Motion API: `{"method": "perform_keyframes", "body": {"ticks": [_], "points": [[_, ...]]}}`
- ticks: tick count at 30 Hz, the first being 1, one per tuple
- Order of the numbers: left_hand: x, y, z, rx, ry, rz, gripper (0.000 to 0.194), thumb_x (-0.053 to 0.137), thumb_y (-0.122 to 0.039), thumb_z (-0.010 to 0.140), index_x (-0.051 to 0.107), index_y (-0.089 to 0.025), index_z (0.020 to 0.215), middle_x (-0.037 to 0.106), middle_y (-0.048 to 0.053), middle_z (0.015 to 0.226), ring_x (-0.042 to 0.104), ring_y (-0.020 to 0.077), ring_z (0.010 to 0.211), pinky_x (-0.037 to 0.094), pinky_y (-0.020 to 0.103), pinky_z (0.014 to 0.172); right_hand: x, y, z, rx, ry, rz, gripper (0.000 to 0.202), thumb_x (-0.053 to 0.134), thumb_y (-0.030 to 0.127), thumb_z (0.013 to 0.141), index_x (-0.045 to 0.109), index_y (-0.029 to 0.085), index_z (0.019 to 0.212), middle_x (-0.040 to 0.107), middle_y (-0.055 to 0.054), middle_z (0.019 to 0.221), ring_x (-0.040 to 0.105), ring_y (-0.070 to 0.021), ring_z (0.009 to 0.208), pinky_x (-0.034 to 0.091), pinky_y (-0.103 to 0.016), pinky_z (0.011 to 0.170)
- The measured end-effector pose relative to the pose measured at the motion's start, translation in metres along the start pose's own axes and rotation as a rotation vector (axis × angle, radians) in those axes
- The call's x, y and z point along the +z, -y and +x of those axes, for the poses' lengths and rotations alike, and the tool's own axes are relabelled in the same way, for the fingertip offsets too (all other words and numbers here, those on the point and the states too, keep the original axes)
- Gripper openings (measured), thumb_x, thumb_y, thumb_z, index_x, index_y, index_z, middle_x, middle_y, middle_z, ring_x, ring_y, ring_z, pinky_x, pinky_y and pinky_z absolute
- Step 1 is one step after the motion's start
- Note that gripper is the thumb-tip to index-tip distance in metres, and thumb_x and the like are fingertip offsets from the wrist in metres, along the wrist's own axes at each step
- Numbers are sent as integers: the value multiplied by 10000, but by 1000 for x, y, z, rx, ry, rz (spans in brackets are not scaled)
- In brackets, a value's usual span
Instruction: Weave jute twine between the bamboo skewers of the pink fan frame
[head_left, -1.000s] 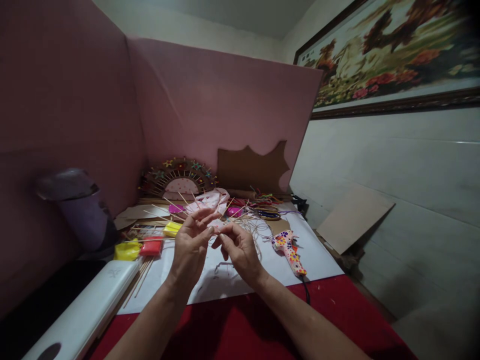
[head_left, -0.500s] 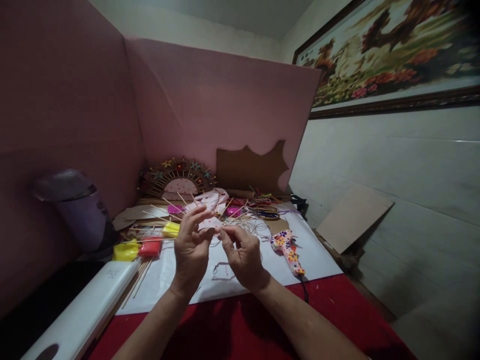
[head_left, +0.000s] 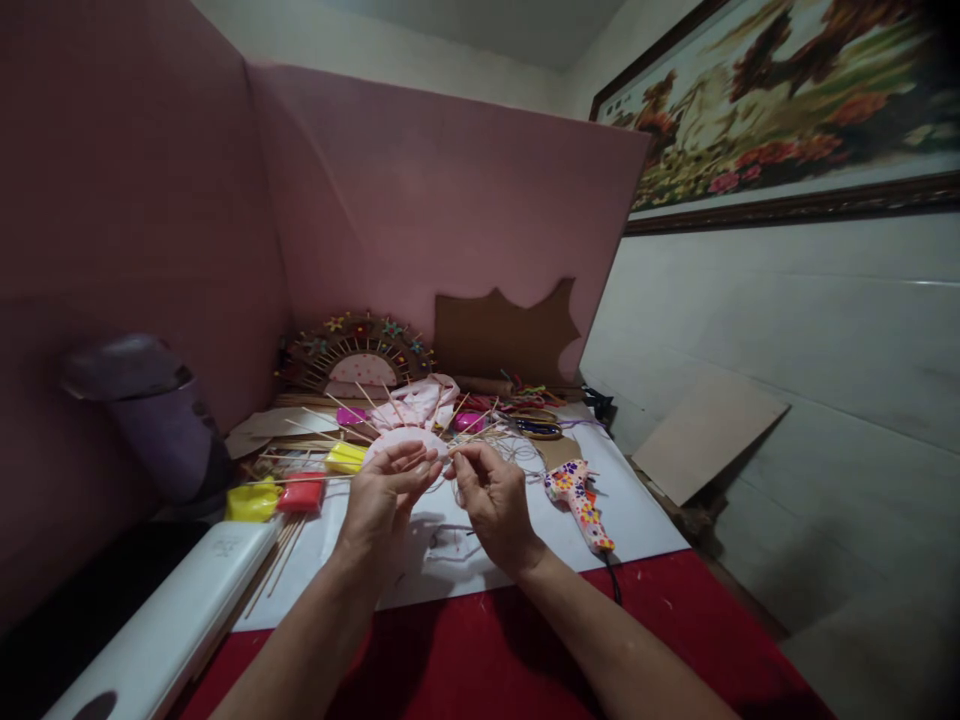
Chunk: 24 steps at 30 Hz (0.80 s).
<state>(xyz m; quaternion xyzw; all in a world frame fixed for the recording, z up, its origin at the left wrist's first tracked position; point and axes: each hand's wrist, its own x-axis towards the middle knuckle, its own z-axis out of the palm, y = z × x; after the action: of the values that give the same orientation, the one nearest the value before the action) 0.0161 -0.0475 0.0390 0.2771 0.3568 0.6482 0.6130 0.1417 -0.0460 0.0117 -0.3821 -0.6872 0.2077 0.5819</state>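
Note:
My left hand (head_left: 386, 495) is raised over the worktop with its fingers stretched out towards the right. Close beside it, my right hand (head_left: 491, 500) has thumb and forefinger pinched together. Whatever is in that pinch is too small to make out. Just beyond both hands lies a pale rounded piece (head_left: 406, 438), partly hidden by the left fingers, with thin wooden sticks (head_left: 365, 396) fanning out around it. Loose thin string (head_left: 517, 452) lies in loops to the right of this piece.
A flowered glue gun (head_left: 577, 500) lies on the white sheet (head_left: 637, 535) at right, near scissors (head_left: 536, 425). Red (head_left: 301, 493) and yellow (head_left: 253, 500) packets lie left, beside a white device (head_left: 172, 620) and purple bottle (head_left: 161, 430). A decorated half-round fan (head_left: 360, 340) stands behind.
My left fingers have lowered and straightened, moving away from the right fingertips. The right hand has shifted slightly right, still pinched. More of the pale rounded piece now shows.

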Motion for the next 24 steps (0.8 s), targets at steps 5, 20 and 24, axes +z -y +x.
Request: {"method": "perform_keyframes", "body": {"ticks": [5, 20, 24], "points": [[-1, 1, 0, 22, 38, -3, 317, 671, 58, 526, 592, -113, 781, 677, 67, 758, 656, 145, 755, 532, 225, 705, -1, 5, 2, -19, 11, -7, 158, 510, 270, 853, 625, 185, 921, 620, -24, 759, 537, -125, 647, 419, -240, 596], [1, 1, -2, -133, 27, 5, 312, 598, 132, 554, 593, -81, 782, 666, 117, 825, 664, 163, 790, 544, 214, 728, -4, -2, 12, 32, -63, 97, 242, 471, 321, 871, 528, 184, 680, 484, 5, 680, 455, -131, 667, 377, -259, 647], [-3, 5, 1, -76, 54, 35, 297, 633, 96, 552, 595, -91, 780, 665, 88, 761, 666, 157, 736, 545, 233, 716, -5, 3, 10, -58, -6, -24, 180, 529, 268, 837, 551, 183, 680, 524, -14, 715, 484, -148, 714, 386, -269, 677]]}}
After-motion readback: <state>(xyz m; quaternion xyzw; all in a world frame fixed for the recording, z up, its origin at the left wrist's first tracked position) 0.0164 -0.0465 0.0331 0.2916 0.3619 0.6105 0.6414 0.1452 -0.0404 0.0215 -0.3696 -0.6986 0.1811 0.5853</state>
